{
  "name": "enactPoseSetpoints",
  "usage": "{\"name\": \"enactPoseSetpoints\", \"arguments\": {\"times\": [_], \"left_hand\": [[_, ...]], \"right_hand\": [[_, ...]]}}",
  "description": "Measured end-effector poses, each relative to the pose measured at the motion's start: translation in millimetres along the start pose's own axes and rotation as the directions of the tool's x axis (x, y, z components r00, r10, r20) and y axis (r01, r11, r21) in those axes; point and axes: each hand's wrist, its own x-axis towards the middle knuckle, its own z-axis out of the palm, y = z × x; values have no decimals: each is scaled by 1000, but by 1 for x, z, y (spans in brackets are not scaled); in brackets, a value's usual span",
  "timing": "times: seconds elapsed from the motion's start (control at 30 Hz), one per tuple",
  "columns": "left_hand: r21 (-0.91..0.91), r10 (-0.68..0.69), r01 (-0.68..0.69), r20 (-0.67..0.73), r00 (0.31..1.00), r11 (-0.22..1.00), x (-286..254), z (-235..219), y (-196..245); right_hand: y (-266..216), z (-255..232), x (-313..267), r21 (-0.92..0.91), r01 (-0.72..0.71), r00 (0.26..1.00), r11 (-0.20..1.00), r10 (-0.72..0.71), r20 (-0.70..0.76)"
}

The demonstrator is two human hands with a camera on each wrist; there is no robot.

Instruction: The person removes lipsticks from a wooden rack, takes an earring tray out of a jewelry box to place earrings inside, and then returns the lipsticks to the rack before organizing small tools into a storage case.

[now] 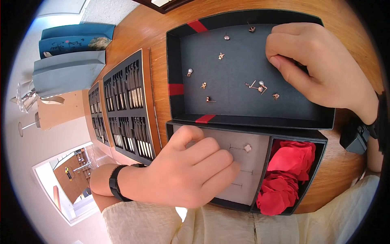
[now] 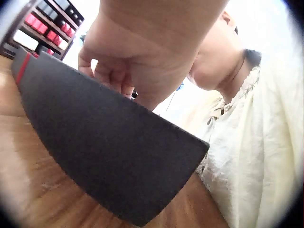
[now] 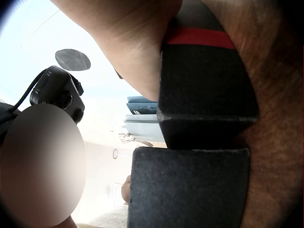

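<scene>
In the head view, my right hand (image 1: 321,65) is bent over the right part of a black tray (image 1: 231,105). Its thumb lies beside the curled fingers; whether they pinch anything is hidden. Small earrings lie scattered in the tray, among them a star (image 1: 221,56), a pearl one (image 1: 189,72) and a cluster (image 1: 260,86). My left hand (image 1: 187,168) hovers with bent fingers over the grey insert (image 1: 260,142) of a second black box, its fingertips out of sight. A clover-shaped piece (image 1: 247,148) sits on that insert. In the left wrist view, the left hand (image 2: 142,52) shows behind a dark box wall (image 2: 109,137).
Red petals (image 1: 290,162) fill the box's right compartment. At the left stand framed cases (image 1: 150,101) of dark-and-light pieces, with blue and grey bags (image 1: 69,73) beyond. A black device (image 1: 353,136) is at the right wrist. Pale clothing borders the near edge.
</scene>
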Motion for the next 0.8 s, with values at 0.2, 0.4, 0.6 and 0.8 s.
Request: {"name": "enactPoseSetpoints", "arguments": {"times": [0.2, 0.4, 0.6, 0.8], "left_hand": [[-58, -8, 14, 105, 994, 998, 4, -11, 3], [1, 72, -73, 162, 984, 997, 11, -22, 1], [-161, -146, 146, 12, 989, 976, 37, -39, -37], [-169, -272, 271, 18, 962, 948, 61, -26, -67]], "right_hand": [[-1, 0, -1, 9, -28, 1000, 1000, 28, -2], [-3, 11, -3, 14, 3, 982, 1000, 0, -190], [2, 7, -5, -10, 12, 993, 1000, -14, -120], [-3, 5, -5, 29, -13, 998, 1000, 14, -62]]}}
